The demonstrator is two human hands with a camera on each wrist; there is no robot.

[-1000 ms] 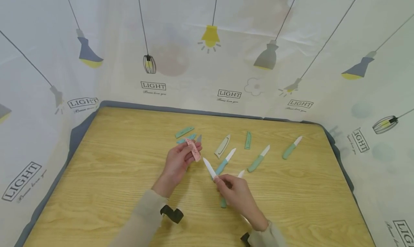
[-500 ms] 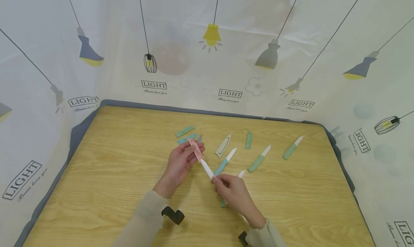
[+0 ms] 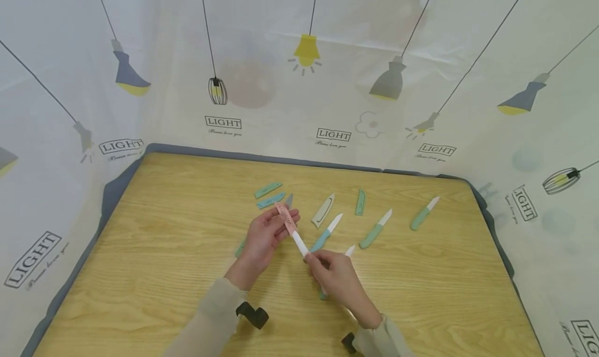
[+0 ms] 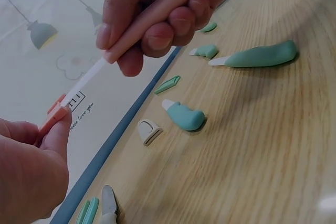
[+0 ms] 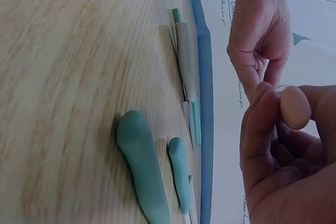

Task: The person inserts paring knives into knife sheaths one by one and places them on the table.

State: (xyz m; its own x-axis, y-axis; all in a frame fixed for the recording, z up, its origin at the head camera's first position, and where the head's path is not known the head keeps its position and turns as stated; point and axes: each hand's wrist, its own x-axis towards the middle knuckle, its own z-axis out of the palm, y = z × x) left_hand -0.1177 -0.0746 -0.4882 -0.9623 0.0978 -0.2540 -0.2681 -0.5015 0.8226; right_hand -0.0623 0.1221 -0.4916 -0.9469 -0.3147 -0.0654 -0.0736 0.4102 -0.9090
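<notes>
My left hand (image 3: 262, 237) pinches a pink blade sheath (image 3: 285, 219) between thumb and fingers. In my right hand (image 3: 339, 276) is a paring knife with a pink handle (image 4: 163, 17), the fingers curled round it. Its white blade (image 3: 300, 244) points up-left, the tip inside the sheath's mouth and a length of blade bare between the hands. Both are held above the table. Below the right hand a green-handled knife (image 3: 323, 295) is partly hidden. A grey-bladed knife (image 3: 289, 201) with a cream handle (image 5: 186, 59) lies behind the left hand.
On the wooden table (image 3: 164, 216) lie a blue-handled knife (image 3: 322, 238), two more green-handled knives (image 3: 370, 236), a cream sheath (image 3: 323, 211), a blue sheath (image 3: 270, 200) and green sheaths (image 3: 360, 202). A printed curtain (image 3: 178, 107) rises along the far edge and sides.
The knife tip was apart from the pink sheath a second ago; now it is inside, with less blade showing. The left hand has moved slightly right, uncovering a green piece beside its wrist.
</notes>
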